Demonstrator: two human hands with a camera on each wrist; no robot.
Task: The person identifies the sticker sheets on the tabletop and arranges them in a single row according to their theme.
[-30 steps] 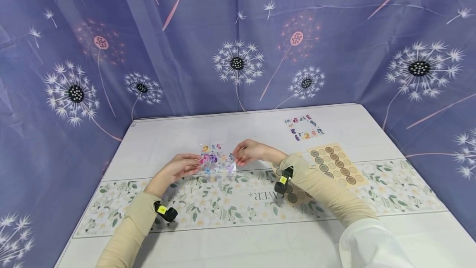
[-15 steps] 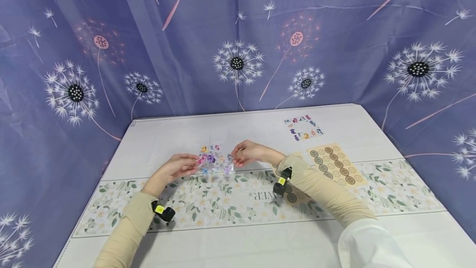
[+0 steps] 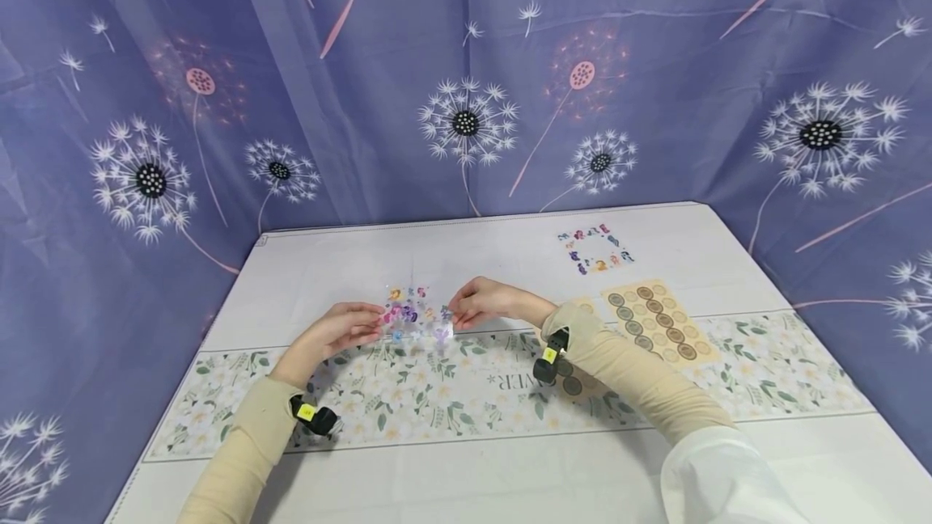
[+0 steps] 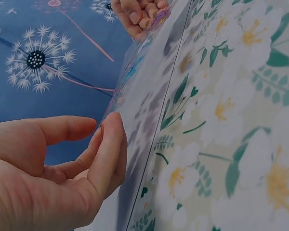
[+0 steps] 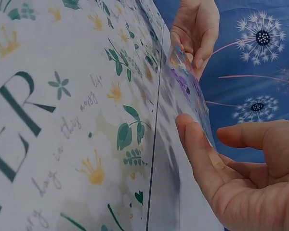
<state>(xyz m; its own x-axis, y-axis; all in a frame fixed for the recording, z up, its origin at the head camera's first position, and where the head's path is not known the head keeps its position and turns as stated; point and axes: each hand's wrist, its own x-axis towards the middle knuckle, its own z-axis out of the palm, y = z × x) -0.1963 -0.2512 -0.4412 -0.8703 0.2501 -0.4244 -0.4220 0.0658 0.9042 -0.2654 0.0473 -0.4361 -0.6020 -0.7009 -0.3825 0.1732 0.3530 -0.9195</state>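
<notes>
Plastic sheet (image 3: 410, 314), clear and printed, left of frame centre.
Pinched in near-closed left hand (image 3: 337, 331) and right hand (image 3: 495, 302); seemingly at a positioning step, calling next for even tension.

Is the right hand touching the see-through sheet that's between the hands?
Touching. The right wrist view shows it: the edge of the see-through sheet goes in between the thumb and fingers of the right hand.

The tablecloth (image 3: 437, 475) bears "ER" in large letters and "day in this", "life" in script.
</notes>
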